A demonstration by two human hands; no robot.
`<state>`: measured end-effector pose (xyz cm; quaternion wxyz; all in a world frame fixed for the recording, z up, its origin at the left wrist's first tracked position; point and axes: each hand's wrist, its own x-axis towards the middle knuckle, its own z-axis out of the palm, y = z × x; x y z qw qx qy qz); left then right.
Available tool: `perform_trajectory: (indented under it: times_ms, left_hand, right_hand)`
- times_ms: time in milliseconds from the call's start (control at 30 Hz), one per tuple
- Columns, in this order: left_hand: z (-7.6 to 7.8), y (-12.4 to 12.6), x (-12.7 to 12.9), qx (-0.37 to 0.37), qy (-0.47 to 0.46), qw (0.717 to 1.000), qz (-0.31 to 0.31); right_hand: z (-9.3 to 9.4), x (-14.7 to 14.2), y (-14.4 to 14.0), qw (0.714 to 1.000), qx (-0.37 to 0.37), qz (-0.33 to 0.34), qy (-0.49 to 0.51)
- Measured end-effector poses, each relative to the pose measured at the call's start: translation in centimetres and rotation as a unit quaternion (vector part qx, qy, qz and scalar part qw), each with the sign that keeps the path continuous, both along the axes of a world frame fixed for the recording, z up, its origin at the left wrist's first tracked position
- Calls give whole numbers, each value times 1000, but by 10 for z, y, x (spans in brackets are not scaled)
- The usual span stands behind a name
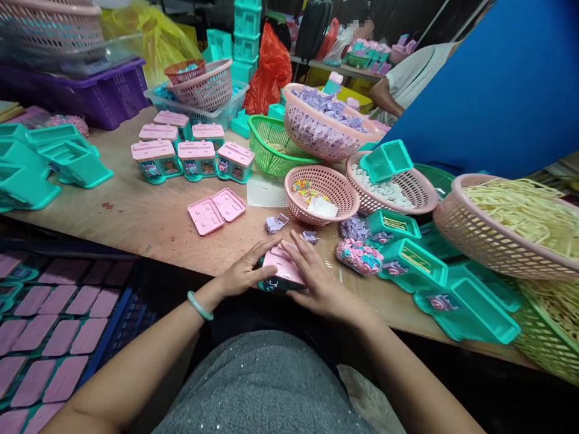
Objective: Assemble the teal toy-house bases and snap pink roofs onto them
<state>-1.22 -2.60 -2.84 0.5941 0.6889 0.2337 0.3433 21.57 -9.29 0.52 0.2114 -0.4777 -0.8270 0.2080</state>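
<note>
**Q:** Grey fabric fills the bottom of the view, at six o'clock. What sits just beyond it?

**A:** Both of the person's hands meet at the near edge of the wooden table (pixel 149 217), around a small teal box with a pink lid (pixel 284 270). The left hand (pixel 246 272) comes in from eight o'clock, fingers curled on the box's left side, a pale green bangle (pixel 199 305) on the wrist. The right hand (pixel 316 283) comes from four o'clock, lying flat on the lid with fingers spread, pressing rather than grasping.

**Q:** What could go wrong?

**A:** Probably the box slipping off the table edge, since it sits right at the lip. Uneven pressure might also seat the lid crooked.

**Q:** What surrounds them?

**A:** At twelve o'clock, a pink basket of coloured beads (pixel 322 191). At eleven, two loose pink lids (pixel 217 210) and finished boxes (pixel 194 158). At three, open teal trays (pixel 470 307). At nine, below the table, a crate of completed boxes (pixel 54 328).
</note>
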Motion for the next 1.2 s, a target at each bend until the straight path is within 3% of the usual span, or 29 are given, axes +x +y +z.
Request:
perform_trajectory:
  times_ms: [67, 167, 267, 367, 533, 600, 733, 833, 967, 1067, 1200]
  left_hand:
    - [9, 6, -3, -65, 16, 998, -11]
    - [25, 8, -5, -167, 0, 985, 49]
    - [36, 3, -7, -239, -4, 966, 95]
    - [44, -5, -12, -261, 4, 958, 117]
    - [61, -15, -35, -195, -11, 968, 159]
    - [67, -13, -54, -145, -18, 974, 172]
    - [70, 3, -105, -36, -58, 972, 225]
    - [62, 32, -142, 17, -69, 932, 355]
    - [43, 86, -173, 46, -58, 870, 487]
    - [28, 125, -179, 53, -29, 849, 525]
    - [21, 160, -186, 72, 32, 821, 566]
  right_hand:
    - [-1, 10, 2, 993, -30, -19, 114]
    - [-3, 20, -2, 944, -121, -58, 301]
    - [-6, 18, -11, 898, -220, -19, 380]
    - [-6, 8, -17, 898, -230, 0, 375]
    - [-2, -26, -1, 928, -175, -75, 320]
    - [0, -48, 19, 939, -150, -64, 303]
    - [4, -114, 82, 947, -62, 35, 313]
    - [7, -176, 144, 958, 16, 61, 279]
    - [2, -245, 223, 965, 39, 74, 248]
    - [-10, -273, 262, 968, 47, 68, 237]
    - [-32, -274, 278, 972, 61, 16, 225]
